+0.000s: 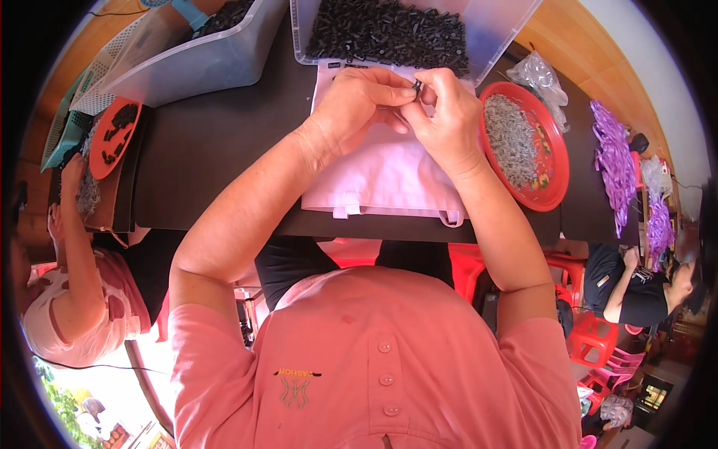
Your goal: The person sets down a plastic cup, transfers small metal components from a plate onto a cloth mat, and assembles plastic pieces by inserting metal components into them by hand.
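Observation:
Between my two hands a small black plastic part [416, 87] is pinched at the fingertips. My left hand [366, 97] grips it from the left with thumb and fingers, and my right hand [449, 116] closes on it from the other side. Its finer shape is mostly covered by the fingers. Under both hands lies a pink cloth bag [389, 179] with short loops at its near edge. Just beyond the hands, a clear plastic tub [501, 37] holds a heap of small black parts [389, 34].
At the right stands a red plate [557, 176] of tiny silvery pieces, beside a clear plastic bag [540, 82] and purple strips [613, 161]. A second tub [217, 78] and a red plate with black parts [116, 142] are on the left. People sit at both sides.

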The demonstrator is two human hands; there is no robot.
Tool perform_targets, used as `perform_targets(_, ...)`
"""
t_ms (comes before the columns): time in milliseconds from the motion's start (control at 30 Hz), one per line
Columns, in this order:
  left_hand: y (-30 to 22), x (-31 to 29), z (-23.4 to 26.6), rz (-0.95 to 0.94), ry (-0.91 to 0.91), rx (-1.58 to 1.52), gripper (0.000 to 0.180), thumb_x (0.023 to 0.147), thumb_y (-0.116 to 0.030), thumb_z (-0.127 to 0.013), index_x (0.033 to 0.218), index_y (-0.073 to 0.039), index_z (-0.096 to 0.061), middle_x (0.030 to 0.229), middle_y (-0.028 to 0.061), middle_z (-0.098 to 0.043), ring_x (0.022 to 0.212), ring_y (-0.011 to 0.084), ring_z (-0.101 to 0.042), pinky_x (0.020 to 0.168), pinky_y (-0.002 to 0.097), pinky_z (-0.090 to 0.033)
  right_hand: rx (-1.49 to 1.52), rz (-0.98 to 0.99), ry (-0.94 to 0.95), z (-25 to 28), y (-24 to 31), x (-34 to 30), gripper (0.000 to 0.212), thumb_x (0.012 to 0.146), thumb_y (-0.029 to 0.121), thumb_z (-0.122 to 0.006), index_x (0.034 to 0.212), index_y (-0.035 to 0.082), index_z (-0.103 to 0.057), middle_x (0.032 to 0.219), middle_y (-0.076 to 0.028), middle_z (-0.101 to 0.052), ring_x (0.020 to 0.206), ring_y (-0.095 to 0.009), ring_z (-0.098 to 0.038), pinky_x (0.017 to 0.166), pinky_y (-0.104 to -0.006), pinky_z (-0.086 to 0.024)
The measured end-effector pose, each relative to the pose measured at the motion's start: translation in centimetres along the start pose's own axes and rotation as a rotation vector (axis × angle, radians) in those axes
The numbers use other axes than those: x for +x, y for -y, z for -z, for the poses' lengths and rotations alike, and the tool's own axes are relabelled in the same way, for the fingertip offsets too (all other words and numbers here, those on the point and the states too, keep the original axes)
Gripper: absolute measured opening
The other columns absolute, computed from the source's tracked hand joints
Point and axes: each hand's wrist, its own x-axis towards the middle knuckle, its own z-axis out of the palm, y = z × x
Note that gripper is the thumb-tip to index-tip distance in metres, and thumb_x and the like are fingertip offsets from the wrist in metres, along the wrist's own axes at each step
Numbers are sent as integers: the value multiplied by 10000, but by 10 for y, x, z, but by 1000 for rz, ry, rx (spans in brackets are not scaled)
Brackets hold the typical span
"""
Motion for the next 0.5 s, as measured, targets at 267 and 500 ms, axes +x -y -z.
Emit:
perform_targets(267, -5, -2, 3, 38, 203, -212, 237, 940, -136, -569, 979, 93, -620, 922, 166, -654, 707, 252, -647, 612, 352, -553, 171, 7, 17, 13, 4, 3, 298, 686, 20, -781, 876, 55, -555, 581, 15, -475, 481, -67, -448, 433, -243, -357)
perform_targets(500, -8, -4, -3, 32, 204, -139, 227, 932, -137, -587, 947, 85, -631, 863, 165, -663, 721, 249, -661, 578, 332, -550, 188, -5, 3, 12, 4, 3, 282, 704, 11, -762, 905, 50, -567, 590, 15, -484, 489, -59, -447, 440, -232, -355)
